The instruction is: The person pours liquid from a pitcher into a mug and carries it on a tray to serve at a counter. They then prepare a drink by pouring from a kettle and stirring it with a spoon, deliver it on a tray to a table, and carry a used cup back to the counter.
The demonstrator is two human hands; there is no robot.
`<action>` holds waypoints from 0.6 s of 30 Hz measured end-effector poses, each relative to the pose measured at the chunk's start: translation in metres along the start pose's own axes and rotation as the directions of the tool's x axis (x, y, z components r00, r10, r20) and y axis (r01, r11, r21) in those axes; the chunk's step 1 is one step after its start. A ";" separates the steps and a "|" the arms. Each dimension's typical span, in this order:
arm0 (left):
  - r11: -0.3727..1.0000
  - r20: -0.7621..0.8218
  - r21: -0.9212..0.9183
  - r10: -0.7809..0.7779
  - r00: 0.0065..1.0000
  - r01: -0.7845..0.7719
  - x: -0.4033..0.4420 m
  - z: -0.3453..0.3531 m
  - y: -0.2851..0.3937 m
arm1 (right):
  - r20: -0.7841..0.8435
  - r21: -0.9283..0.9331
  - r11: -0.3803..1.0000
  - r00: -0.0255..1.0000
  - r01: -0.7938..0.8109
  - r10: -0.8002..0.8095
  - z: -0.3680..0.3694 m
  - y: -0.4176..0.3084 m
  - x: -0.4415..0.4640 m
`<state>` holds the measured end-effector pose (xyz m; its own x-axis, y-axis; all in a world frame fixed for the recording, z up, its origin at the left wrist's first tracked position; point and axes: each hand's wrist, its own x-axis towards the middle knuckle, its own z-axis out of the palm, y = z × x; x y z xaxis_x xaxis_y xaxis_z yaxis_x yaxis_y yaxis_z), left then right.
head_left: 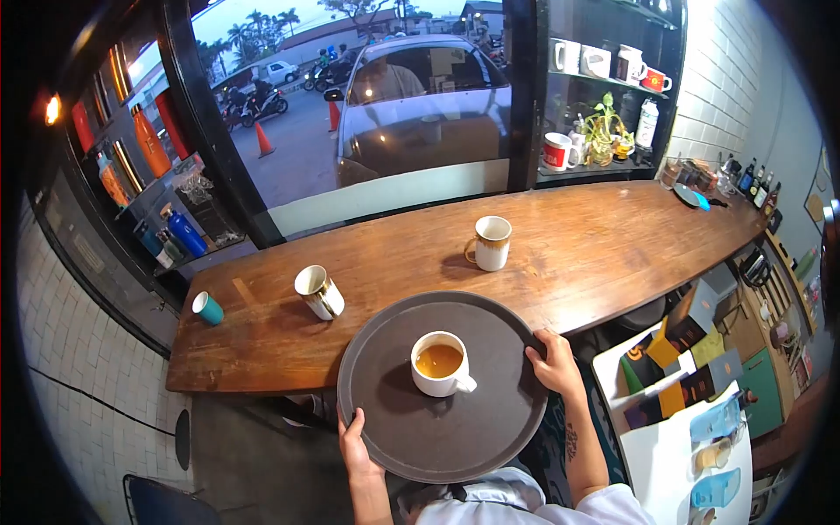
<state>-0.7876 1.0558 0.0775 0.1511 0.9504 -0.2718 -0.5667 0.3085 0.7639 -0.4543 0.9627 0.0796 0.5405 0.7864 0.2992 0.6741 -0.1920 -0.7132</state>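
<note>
A round dark serving tray is held level in front of me, its far side over the wooden counter's near edge. My left hand grips its lower left rim, thumb on top. On the right rim my right hand is closed the same way; the fingers underneath are hidden. Near the tray's middle stands a white cup of brown coffee, its handle toward the lower right. Beyond the tray on the counter are a white mug with a brown-gold rim, a white and gold mug and a small teal cup.
The wooden counter runs along a window with a parked car outside. Shelves of bottles and mugs flank the window. At my right, a white table holds boxes and blue containers. A chair stands lower left.
</note>
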 end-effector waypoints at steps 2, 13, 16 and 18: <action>0.999 -0.053 -0.035 0.003 0.999 -0.005 0.009 0.004 -0.006 | 0.025 0.008 1.000 1.000 0.016 -0.016 0.008 0.005 0.019; 0.997 -0.150 -0.050 0.049 0.988 -0.057 0.018 0.032 -0.025 | 0.154 0.125 0.991 0.986 0.051 -0.070 0.010 0.032 0.139; 0.996 -0.135 -0.047 0.068 0.988 -0.075 0.021 0.030 -0.036 | 0.076 0.253 0.961 0.989 0.108 -0.131 0.032 0.054 0.189; 0.996 -0.137 -0.073 0.032 0.990 -0.042 0.023 0.027 -0.041 | 0.093 0.299 0.944 0.980 0.143 -0.178 0.046 0.059 0.217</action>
<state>-0.7388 1.0657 0.0560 0.0203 0.9455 -0.3250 -0.6303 0.2644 0.7299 -0.3204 1.1485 0.0735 0.3627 0.8592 0.3607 0.5630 0.1064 -0.8196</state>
